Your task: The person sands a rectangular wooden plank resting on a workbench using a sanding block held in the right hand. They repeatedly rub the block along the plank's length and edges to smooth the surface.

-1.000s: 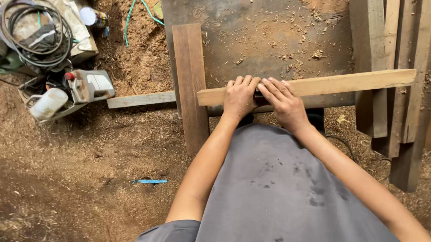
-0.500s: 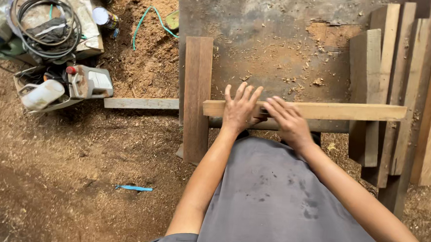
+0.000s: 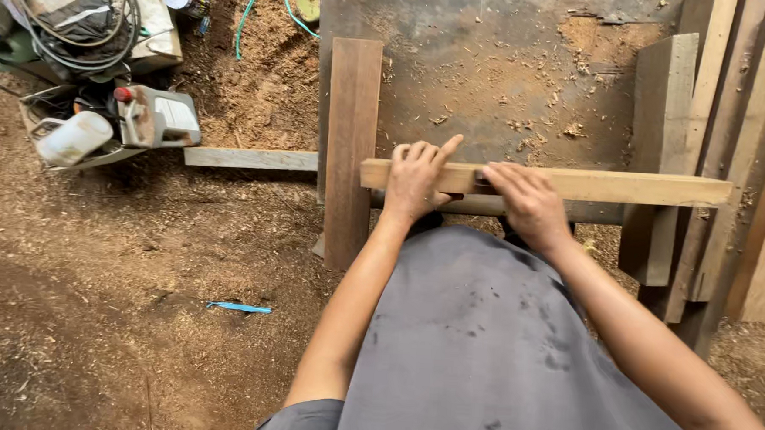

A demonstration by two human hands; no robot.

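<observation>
Pale wooden slat [image 3: 576,184] lies flat across two upright dark boards [image 3: 352,144], both the left hand [image 3: 417,178] and right hand [image 3: 527,199] pressing open-palmed on it, fingers spread, nothing gripped; no fastening visible

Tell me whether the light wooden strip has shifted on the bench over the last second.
Yes. The light wooden strip lay tilted, its right end raised; now it lies level across the dark upright plank, under the left hand and right hand.

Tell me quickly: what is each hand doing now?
Left hand: open, fingers spread flat on the long pale wooden strip.
Right hand: open, palm pressing the same strip.
</observation>
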